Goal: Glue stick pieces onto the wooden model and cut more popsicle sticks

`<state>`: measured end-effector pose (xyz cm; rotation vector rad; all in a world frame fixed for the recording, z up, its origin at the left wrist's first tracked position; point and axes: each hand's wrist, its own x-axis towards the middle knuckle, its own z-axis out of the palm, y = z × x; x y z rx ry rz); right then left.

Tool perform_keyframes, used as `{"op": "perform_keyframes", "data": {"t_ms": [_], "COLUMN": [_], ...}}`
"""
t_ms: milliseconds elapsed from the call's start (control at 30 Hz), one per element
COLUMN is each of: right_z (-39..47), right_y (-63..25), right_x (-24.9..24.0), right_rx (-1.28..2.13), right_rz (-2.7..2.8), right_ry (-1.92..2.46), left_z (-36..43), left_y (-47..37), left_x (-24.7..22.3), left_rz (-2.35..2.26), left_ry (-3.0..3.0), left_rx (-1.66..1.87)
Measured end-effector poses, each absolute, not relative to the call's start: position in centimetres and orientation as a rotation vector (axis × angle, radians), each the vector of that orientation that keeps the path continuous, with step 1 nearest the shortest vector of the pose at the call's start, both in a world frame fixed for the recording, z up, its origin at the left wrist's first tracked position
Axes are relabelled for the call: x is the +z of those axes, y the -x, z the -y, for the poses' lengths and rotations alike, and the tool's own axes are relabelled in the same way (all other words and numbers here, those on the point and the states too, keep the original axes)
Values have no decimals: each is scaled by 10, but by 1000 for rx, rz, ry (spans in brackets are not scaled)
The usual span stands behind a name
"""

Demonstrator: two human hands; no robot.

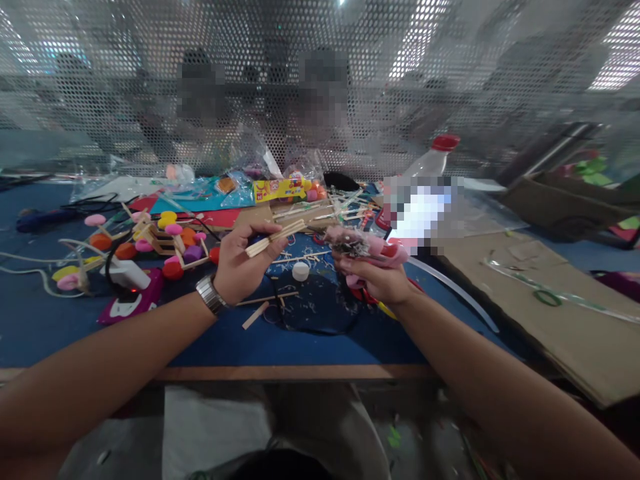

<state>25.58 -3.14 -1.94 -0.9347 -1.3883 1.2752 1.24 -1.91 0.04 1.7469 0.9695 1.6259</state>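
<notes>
My left hand pinches a few light wooden sticks lying side by side, held above the table. A pink hot glue gun is gripped in my right hand. Its nozzle end, smeared with stringy glue, faces the sticks and stays apart from them. A pale, translucent rod curves away behind the gun; whether it joins the gun I cannot tell. Between and below my hands sit a white round cap and loose stick pieces.
At left stand a stick frame with coloured foam pieces and a purple power strip. Craft packets and a red-capped bottle line the back before a perforated screen. Cardboard covers the right; a black cable loops in front.
</notes>
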Motion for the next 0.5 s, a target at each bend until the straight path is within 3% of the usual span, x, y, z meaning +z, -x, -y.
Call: {"op": "perform_keyframes", "data": {"t_ms": [500], "right_z": [30], "right_y": [-260], "right_x": [-23], "right_rx": [1124], "right_rz": [1504], "right_ry": [957], "left_z": [18], "left_y": [-12], "left_x": [0], "left_rz": [-1007], "left_ry": [-1753], "left_rx": [1615]}}
